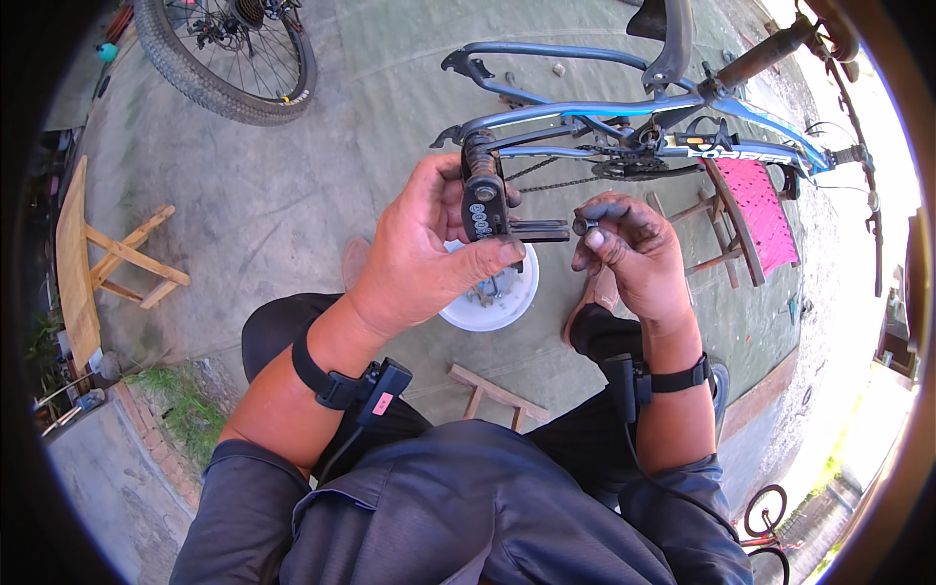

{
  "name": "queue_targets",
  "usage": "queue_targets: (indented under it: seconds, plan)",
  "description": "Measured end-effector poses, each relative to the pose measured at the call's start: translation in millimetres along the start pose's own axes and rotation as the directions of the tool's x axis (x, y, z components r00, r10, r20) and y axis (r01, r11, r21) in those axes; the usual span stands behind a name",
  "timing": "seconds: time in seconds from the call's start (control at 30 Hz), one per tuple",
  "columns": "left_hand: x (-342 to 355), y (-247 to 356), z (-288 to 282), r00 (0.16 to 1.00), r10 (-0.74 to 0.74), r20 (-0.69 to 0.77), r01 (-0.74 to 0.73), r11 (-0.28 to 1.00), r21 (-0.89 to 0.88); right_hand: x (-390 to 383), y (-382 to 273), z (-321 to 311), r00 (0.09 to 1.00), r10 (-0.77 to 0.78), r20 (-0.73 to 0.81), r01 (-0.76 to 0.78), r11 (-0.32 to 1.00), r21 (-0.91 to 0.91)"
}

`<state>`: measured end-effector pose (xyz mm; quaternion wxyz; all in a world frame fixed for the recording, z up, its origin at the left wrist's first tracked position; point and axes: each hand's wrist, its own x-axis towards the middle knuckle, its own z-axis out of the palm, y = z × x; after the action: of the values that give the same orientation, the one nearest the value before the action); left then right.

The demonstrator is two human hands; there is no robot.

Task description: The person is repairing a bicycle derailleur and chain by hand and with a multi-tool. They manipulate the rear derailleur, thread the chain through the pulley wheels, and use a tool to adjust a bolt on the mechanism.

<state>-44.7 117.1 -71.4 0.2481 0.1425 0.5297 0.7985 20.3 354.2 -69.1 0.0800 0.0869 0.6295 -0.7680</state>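
My left hand (409, 249) is closed around a black bicycle part with a rusty coil spring (479, 156). Pale lettering marks its body, and two dark parallel prongs (541, 231) stick out to the right over my left thumb. Pinched between my right thumb and fingers is a small dark round piece (583, 226), perhaps a nut or bolt; its kind is hard to make out. My right hand (642, 255) holds it just off the prong ends. Partly hidden below my hands, a white bowl (487, 320) on the ground contains small metal parts.
A blue bicycle frame (546, 115) lies just beyond my hands, its chain and crank toward me. At upper left is a wheel (283, 107). A wooden stool (78, 258) lies at left, a pink-topped stool (756, 210) stands at right, and a wooden piece (497, 392) lies between my legs.
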Motion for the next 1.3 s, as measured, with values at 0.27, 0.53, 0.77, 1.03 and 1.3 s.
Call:
queue_targets:
  seconds: [0.27,0.53,0.77,1.03,1.3]
  plan:
    - [2.5,-3.6,2.2,1.0,-0.002,0.005,0.003,0.994,-0.106,6.5,4.5,-1.6,0.992,-0.03,-0.123,0.047,0.989,0.139]
    - [3.8,2.2,-1.6,0.982,0.159,0.099,-0.179,0.637,0.75,10.9,-4.4,-6.3,0.994,0.109,-0.027,-0.07,0.788,0.611]
    - [4.4,12.1,-2.3,0.976,0.137,0.172,-0.219,0.578,0.786,5.8,-1.7,-0.7,0.982,0.18,-0.05,-0.171,0.974,0.151]
    - [5.3,14.4,-5.1,0.953,0.205,0.225,-0.303,0.715,0.63,5.3,0.1,-6.2,0.991,0.099,0.089,-0.112,0.983,0.146]
    - [1.2,17.2,-9.7,0.956,-0.03,0.292,-0.077,0.934,0.35,1.1,-4.0,4.2,0.925,0.124,0.36,-0.226,0.94,0.256]
